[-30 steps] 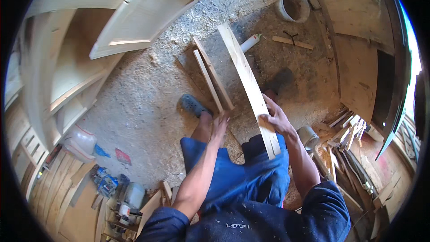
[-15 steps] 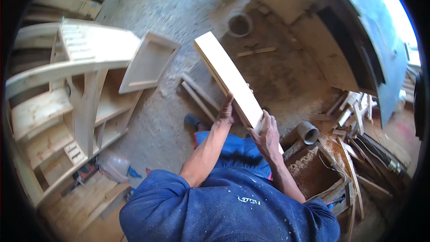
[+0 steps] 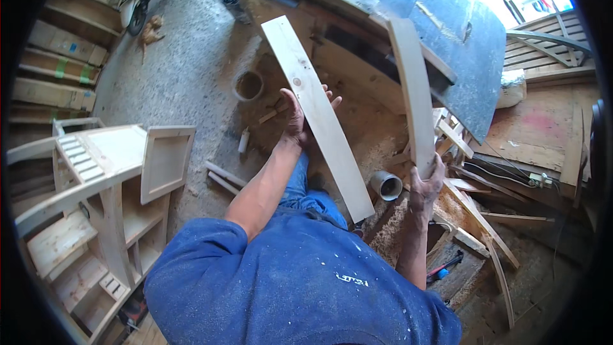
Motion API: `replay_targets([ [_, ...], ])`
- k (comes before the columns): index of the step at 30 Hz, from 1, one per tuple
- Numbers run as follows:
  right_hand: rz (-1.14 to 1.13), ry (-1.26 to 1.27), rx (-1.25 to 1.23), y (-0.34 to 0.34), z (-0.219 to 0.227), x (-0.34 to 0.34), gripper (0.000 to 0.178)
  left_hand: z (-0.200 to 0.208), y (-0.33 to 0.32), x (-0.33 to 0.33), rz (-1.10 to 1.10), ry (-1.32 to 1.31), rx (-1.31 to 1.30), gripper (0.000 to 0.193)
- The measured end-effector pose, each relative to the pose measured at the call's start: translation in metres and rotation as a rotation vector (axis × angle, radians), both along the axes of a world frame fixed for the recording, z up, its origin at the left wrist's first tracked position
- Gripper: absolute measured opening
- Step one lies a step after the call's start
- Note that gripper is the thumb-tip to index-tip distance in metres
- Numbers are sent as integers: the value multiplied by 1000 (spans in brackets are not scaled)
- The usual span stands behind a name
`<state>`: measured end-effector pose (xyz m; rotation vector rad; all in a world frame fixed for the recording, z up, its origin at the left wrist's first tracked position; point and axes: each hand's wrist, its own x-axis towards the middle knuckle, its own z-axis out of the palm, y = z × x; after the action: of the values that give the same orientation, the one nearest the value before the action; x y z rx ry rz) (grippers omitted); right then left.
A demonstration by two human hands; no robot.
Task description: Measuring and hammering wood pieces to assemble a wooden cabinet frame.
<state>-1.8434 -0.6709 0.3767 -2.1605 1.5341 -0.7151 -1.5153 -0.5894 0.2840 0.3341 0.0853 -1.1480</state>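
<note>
My left hand (image 3: pixel 299 118) carries a flat pale wooden board (image 3: pixel 317 114); the thumb rests at its near edge and fingertips come out past its far side. The board slants from upper left to lower right in front of my body, and a few knots mark its face. In my right hand (image 3: pixel 426 184) a second wooden board (image 3: pixel 412 89) stands nearly upright, gripped at its lower end. Its upper end overlaps the edge of the dark worktable (image 3: pixel 466 70). The two boards are apart.
An unfinished wooden cabinet (image 3: pixel 118 198) with an open door (image 3: pixel 168 163) stands at left. Below my right arm are a sawdust pile (image 3: pixel 389 233), a grey pipe (image 3: pixel 386 185) and scrap strips (image 3: pixel 469 217). A round container (image 3: pixel 248 85) and a small bottle (image 3: pixel 243 140) are on the floor.
The boards, held together in both hands before, are now separated, one per hand. My right hand has moved right with its board. The view has swung toward the worktable.
</note>
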Motion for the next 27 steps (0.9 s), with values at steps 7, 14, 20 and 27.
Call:
replay_targets([
  [7,-392,66,-60,-129,-10,-82,72,16,-129,5,-112,-144,243,91],
  [14,-695,147,54,-267,-57,-160,74,32,-222,-14,32,-52,369,60],
  [20,-626,186,-119,-400,-122,-198,69,16,-273,-74,214,71,572,65],
  [27,-621,221,-217,-441,-143,-199,72,-42,-325,-75,397,-80,709,59],
])
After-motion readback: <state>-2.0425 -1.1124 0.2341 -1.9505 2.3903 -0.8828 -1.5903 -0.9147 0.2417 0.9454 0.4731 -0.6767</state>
